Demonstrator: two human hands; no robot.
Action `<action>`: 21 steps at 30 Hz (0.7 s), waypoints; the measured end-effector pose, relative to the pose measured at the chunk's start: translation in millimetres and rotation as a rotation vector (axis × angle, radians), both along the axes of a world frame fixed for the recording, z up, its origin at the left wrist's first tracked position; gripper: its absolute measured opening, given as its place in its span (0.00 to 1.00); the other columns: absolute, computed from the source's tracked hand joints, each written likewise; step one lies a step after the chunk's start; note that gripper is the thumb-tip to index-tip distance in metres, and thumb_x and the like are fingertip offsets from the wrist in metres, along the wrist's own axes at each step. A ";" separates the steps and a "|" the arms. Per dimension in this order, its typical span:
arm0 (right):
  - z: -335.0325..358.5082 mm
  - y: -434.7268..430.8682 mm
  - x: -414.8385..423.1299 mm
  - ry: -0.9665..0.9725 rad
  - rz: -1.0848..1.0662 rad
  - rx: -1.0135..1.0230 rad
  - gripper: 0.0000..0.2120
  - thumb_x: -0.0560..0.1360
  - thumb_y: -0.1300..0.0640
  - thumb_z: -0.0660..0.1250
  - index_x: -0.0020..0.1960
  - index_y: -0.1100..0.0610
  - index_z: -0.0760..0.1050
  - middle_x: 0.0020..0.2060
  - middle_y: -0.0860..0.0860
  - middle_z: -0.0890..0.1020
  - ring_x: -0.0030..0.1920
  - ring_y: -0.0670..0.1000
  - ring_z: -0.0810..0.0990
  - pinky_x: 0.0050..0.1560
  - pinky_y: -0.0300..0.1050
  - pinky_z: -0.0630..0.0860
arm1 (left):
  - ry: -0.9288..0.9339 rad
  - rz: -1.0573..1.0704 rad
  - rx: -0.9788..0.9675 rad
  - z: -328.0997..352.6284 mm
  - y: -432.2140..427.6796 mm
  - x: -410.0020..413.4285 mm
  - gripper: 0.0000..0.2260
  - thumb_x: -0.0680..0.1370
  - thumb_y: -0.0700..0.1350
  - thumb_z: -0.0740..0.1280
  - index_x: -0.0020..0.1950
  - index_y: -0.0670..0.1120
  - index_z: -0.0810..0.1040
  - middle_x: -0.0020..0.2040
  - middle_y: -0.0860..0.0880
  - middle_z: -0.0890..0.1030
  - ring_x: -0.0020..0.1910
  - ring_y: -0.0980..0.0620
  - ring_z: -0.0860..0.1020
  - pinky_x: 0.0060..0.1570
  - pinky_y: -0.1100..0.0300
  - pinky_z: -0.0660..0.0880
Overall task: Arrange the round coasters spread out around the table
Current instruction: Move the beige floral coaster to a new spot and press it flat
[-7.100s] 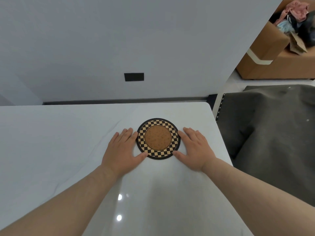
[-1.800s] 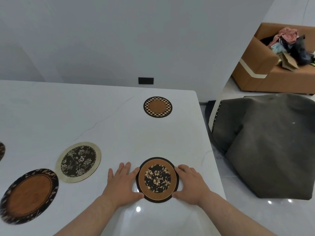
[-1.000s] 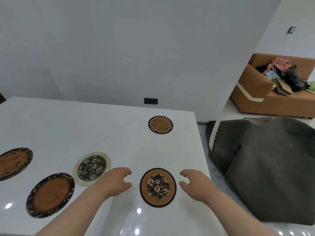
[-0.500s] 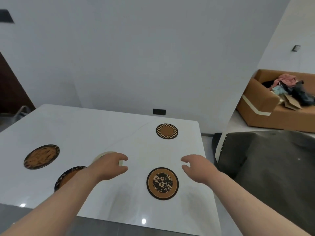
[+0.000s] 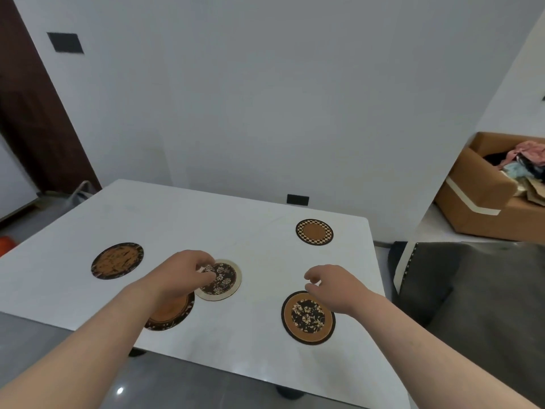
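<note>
Several round coasters lie on the white table (image 5: 236,219). A checkered coaster (image 5: 314,232) sits at the far right. A brown one with a black floral centre (image 5: 308,317) lies near the front right. A cream-rimmed black floral coaster (image 5: 222,280) is in the middle, and my left hand (image 5: 184,274) hovers over its left edge with fingers curled, holding nothing. My left wrist partly hides a dark-rimmed brown coaster (image 5: 172,314). Another dark brown coaster (image 5: 117,260) lies further left. My right hand (image 5: 334,286) floats above the table beside the floral-centred coaster, fingers loosely apart.
A dark grey covered chair (image 5: 477,293) stands close to the table's right edge. A brown sofa (image 5: 483,208) with a pile of clothes is at the back right. The wall runs behind the table, and a dark door (image 5: 35,113) is at the left.
I have stepped back, so more of the table shows. Both hands let go of the floral-centred coaster and lifted; my left hand moved left over the cream-rimmed coaster.
</note>
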State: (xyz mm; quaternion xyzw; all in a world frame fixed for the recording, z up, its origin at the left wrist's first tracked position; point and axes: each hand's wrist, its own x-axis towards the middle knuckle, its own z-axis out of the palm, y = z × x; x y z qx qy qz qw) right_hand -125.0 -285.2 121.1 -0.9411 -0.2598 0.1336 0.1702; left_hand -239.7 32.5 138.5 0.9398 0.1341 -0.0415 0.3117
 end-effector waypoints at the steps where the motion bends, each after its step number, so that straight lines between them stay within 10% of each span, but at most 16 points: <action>1: 0.4 4.9 -2.8 0.002 0.001 0.004 0.18 0.77 0.48 0.60 0.65 0.51 0.74 0.61 0.47 0.79 0.60 0.48 0.76 0.60 0.43 0.72 | 0.003 -0.002 0.002 -0.2 5.1 -2.2 0.17 0.73 0.52 0.69 0.62 0.53 0.77 0.57 0.55 0.78 0.58 0.56 0.75 0.58 0.57 0.72; 11: -3.4 86.0 -55.3 0.027 -0.006 -0.078 0.19 0.77 0.48 0.59 0.66 0.50 0.73 0.63 0.47 0.78 0.62 0.49 0.75 0.60 0.45 0.72 | 0.055 -0.044 0.034 -9.6 88.6 -50.3 0.20 0.73 0.53 0.68 0.64 0.52 0.76 0.61 0.56 0.77 0.59 0.57 0.75 0.54 0.62 0.70; 16: -8.6 116.8 -87.0 0.017 -0.016 -0.111 0.20 0.77 0.47 0.58 0.68 0.49 0.71 0.64 0.48 0.77 0.63 0.50 0.75 0.60 0.45 0.72 | 0.068 -0.079 0.007 -18.2 119.5 -75.7 0.06 0.71 0.53 0.68 0.47 0.55 0.79 0.49 0.52 0.82 0.44 0.58 0.77 0.43 0.62 0.72; 21: -7.0 134.3 -106.5 -0.025 -0.046 -0.127 0.20 0.78 0.47 0.59 0.68 0.48 0.70 0.65 0.47 0.77 0.63 0.50 0.75 0.54 0.43 0.70 | 0.083 -0.124 0.074 -20.5 146.2 -94.9 0.14 0.72 0.54 0.67 0.58 0.57 0.78 0.52 0.60 0.78 0.53 0.58 0.77 0.50 0.60 0.73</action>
